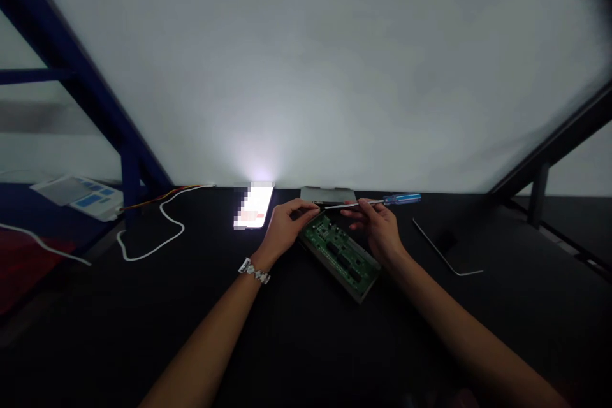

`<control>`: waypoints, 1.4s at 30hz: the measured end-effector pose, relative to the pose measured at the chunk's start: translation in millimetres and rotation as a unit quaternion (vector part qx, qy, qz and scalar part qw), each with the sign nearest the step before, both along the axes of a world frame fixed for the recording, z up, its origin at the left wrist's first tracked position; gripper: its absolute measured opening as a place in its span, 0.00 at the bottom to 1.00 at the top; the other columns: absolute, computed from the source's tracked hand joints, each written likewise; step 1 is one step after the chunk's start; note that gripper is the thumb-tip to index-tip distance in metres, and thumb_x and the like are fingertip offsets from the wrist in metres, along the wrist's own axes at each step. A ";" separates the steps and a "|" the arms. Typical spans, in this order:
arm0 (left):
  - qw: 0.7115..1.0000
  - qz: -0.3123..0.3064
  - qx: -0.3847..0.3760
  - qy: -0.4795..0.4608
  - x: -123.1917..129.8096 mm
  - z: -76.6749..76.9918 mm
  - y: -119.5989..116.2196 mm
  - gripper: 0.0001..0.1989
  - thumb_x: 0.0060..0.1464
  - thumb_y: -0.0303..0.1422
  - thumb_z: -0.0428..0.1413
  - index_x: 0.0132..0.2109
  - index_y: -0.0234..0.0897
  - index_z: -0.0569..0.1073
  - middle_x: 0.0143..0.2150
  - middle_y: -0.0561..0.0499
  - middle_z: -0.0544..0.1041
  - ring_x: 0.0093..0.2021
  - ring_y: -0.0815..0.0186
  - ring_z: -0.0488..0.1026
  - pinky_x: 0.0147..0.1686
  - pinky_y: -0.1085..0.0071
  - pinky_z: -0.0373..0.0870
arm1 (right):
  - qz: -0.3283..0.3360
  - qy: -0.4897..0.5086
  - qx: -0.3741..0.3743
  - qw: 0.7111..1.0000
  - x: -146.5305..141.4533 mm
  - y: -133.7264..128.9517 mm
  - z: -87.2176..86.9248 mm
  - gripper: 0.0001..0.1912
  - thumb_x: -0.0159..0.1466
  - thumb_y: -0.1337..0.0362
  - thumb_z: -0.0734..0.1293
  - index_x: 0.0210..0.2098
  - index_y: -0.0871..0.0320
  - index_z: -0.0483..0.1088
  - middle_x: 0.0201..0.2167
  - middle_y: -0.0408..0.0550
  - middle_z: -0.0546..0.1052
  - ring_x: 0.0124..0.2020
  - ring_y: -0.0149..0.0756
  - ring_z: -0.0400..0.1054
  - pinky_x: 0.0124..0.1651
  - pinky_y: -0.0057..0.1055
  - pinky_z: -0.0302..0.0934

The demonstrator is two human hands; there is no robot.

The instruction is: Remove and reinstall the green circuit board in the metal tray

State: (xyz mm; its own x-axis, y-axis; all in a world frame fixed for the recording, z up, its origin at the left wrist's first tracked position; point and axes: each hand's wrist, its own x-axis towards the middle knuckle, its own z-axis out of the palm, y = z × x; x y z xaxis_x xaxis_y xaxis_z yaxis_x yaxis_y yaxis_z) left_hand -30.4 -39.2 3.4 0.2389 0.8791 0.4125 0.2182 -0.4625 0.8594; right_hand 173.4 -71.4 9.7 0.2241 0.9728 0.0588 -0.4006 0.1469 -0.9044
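A screwdriver with a clear blue handle (402, 199) and a long metal shaft lies nearly level across my right hand (380, 226), whose thumb and fingers grip it by the shaft near the handle. Its tip points left, to the fingertips of my left hand (287, 224). Those fingers are pinched together at the tip; a small dark thing shows there, too small to name. Below both hands a green circuit board (342, 252) with black chips sits in a pale frame, turned at a slant on the black table.
A lit phone (255, 207) stands left of my left hand. Behind the board is a flat grey piece (329, 195). An L-shaped metal rod (442, 255) lies to the right. A white cable (162, 248) and printed sheets (83, 196) are at left, near a blue metal post (90, 70).
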 end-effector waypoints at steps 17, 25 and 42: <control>0.961 0.001 0.132 0.245 -20.8 -20.6 38.1 0.06 0.58 0.29 0.56 0.40 0.39 0.79 0.43 0.47 0.74 0.43 0.62 0.72 0.44 0.63 0.70 | -0.019 0.051 -0.037 0.998 7.8 4.5 1.7 0.11 0.56 0.62 0.74 0.33 0.60 0.69 0.39 0.51 0.81 0.22 0.29 0.74 0.18 0.21 0.63; 0.962 -0.007 0.107 0.249 -27.6 -24.5 36.5 0.10 0.57 0.28 0.57 0.47 0.39 0.76 0.45 0.47 0.73 0.44 0.62 0.72 0.46 0.63 0.71 | -0.027 0.041 -0.022 0.999 6.1 3.8 0.1 0.15 0.53 0.60 0.75 0.34 0.59 0.67 0.36 0.51 0.81 0.20 0.29 0.72 0.17 0.22 0.62; 0.963 -0.011 0.130 0.235 -21.7 -12.1 32.5 0.09 0.61 0.31 0.53 0.45 0.38 0.78 0.43 0.46 0.76 0.43 0.62 0.73 0.45 0.64 0.70 | -0.048 0.030 -0.015 0.998 8.3 4.9 5.9 0.17 0.52 0.59 0.75 0.32 0.59 0.66 0.33 0.50 0.81 0.18 0.29 0.71 0.17 0.22 0.63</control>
State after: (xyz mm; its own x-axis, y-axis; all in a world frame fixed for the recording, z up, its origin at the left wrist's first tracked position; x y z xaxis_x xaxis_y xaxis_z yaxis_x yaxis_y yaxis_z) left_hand -52.1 -6.7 -8.7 0.4699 0.7533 0.4602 0.5430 -0.6576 0.5221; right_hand 181.8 -66.6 15.6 0.3189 0.9477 0.0126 -0.4401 0.1598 -0.8836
